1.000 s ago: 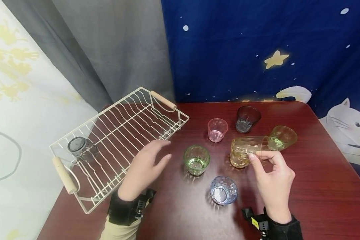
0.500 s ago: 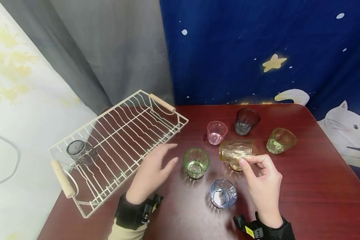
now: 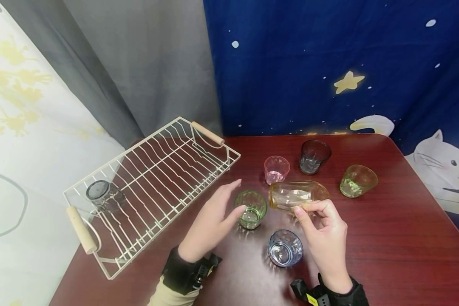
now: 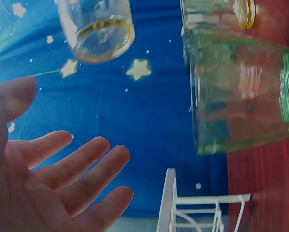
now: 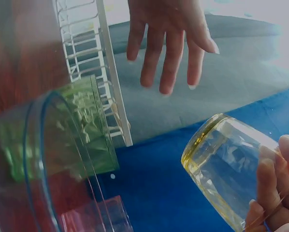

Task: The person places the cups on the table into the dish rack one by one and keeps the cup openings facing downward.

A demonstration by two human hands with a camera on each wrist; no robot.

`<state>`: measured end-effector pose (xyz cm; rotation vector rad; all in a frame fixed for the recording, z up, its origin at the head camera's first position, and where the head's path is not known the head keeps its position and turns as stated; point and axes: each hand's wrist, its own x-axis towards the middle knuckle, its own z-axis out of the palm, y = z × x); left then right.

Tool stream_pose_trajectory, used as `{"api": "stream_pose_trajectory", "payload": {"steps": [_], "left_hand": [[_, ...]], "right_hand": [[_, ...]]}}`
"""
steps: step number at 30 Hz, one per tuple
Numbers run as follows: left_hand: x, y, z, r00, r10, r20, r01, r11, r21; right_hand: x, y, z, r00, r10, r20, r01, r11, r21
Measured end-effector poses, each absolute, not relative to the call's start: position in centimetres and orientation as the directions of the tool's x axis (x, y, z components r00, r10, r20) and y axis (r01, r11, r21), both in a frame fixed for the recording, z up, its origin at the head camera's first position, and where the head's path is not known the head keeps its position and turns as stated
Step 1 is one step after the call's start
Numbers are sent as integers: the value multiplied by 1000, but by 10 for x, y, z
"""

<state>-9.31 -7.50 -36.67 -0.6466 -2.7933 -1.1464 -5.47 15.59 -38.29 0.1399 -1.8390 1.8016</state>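
Note:
My right hand [image 3: 325,242] pinches an amber drinking glass [image 3: 290,196] between thumb and fingers. The glass lies sideways in the air, its thick base pointing left. My left hand [image 3: 214,225] is open, fingers spread, just left of a green glass [image 3: 251,212] standing upright on the table; in the left wrist view the hand [image 4: 77,174] holds nothing. The amber glass [image 5: 226,164] shows clear of the left hand in the right wrist view. Part of a second amber-based glass [image 4: 217,13] appears beside the green one in the left wrist view; the head view mostly hides it.
A white wire dish rack [image 3: 153,172] with wooden handles stands at the left, holding a grey glass [image 3: 106,196]. On the table [image 3: 398,238] are blue [image 3: 285,248], pink [image 3: 277,169], dark grey [image 3: 315,156] and olive-green [image 3: 358,181] glasses. Curtains hang behind.
My right hand has carried the amber glass leftward, away from the olive-green glass. My left hand has moved right toward it, over to the green glass. The other glasses stay put.

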Motion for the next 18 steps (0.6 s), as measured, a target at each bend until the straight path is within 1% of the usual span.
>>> {"api": "stream_pose_trajectory", "payload": {"steps": [2,8,12,15,18], "left_hand": [[-94,-72,-367,-910,369,189,395,632,667],[-97,-64,-369,-893,417,171,414,611,675],[-99,-60,-370,-885,436,163,416,585,696],[-100,-59,-371,-884,444,145,401,563,722],[-101,-57,-373,-879,458,130,395,547,738]], "right_hand": [[-54,154,-383,-851,284,442,-451,37,-892],[-53,148,-384,-862,223,456,-474,-33,-880],[-54,145,-386,-855,172,489,-504,-58,-862],[-55,144,-387,-850,162,501,-517,-71,-853],[-58,143,-388,-828,158,538,-557,-127,-821]]}}
